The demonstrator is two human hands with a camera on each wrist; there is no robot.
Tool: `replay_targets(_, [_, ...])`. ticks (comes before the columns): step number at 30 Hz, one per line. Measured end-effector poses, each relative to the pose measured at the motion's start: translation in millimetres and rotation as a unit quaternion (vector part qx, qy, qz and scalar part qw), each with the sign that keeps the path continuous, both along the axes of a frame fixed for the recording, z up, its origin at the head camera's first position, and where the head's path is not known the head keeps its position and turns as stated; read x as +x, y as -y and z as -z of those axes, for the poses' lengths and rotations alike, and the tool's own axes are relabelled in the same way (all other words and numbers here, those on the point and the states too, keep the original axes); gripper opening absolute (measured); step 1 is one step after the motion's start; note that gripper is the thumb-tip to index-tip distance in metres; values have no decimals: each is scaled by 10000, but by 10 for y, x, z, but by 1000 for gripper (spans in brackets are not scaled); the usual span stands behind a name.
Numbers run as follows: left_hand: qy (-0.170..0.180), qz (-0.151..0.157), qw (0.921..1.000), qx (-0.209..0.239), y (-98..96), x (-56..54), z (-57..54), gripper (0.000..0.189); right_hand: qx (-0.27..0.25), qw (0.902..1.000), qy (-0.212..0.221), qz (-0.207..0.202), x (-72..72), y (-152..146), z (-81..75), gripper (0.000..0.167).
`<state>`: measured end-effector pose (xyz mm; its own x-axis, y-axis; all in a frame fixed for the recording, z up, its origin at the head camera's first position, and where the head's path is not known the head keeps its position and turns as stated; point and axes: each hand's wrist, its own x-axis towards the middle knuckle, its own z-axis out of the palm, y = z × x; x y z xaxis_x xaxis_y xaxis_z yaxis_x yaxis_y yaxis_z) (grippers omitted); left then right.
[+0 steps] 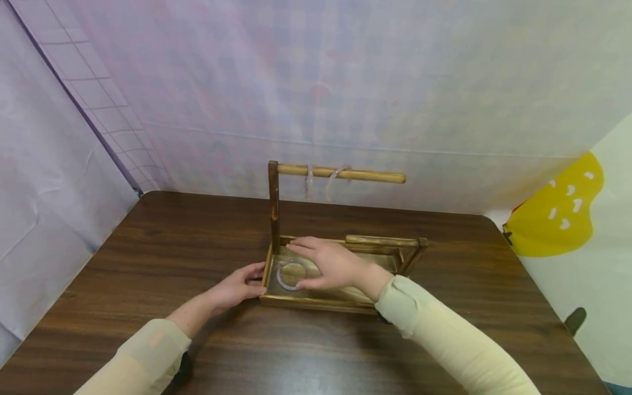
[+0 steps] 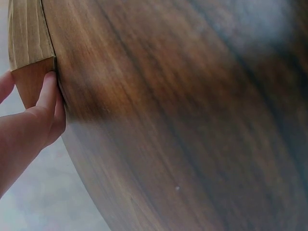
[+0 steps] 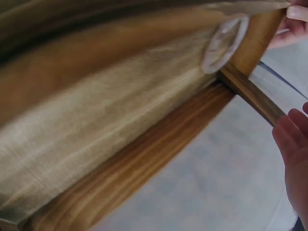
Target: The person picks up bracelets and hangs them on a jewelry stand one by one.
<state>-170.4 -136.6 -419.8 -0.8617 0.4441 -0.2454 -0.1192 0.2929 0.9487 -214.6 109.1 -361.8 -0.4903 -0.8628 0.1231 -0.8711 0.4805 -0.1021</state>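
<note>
Head view's shot from up high, tipped forward and down, most of the tabletop caught. Left wrist view's taken close in, only a corner of the tray included. Right wrist view's aimed super near along the tray's inside; the ring is shared with head.

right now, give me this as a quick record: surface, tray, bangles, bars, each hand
surface: brown table
tray: wooden tray on the table, a post at each end
bangle in tray: one bangle, near the left end
upper bar: two bangles hang on the upper bar
lower bar: no bangle seen on the lower bar
left hand: the left hand touches the tray's left end
right hand: the right hand hovers above the tray, holding nothing
</note>
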Motion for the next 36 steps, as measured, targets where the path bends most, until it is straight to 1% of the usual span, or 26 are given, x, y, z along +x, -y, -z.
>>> replay_targets(3, [10, -1, 10000, -2, 0, -2, -2, 65, 123, 9999, 81, 74, -24, 6, 63, 77])
replay_targets(10, [68, -44, 10000, -5, -2, 2, -11, 65, 385, 9971, 580, 313, -62, 26, 218, 79])
replay_targets(12, [55, -31, 10000, -17, -6, -1, -10, 65, 465, 9964, 629, 330, -68, 37, 263, 79])
replay_targets(14, [46, -44, 10000, -4, -8, -6, -6, 65, 494, 9965, 607, 289, -76, 53, 305, 79])
replay_targets(18, [48, -52, 10000, -15, -4, -12, -2, 65, 553, 9977, 362, 142, -95, 107, 374, 78])
replay_targets(21, [65, -81, 9999, -30, 4, -10, 1, 65, 606, 9977, 281, 127, -107, 153, 407, 76])
replay_targets(30, [-36, -98, 9999, -55, 3, -17, 9, 64, 833, 9951, 404, 359, -133, 231, 498, 73])
replay_targets(36, [-50, -92, 9999, -40, -5, -8, 0, 64, 937, 9939, 366, 442, -134, 262, 530, 70])
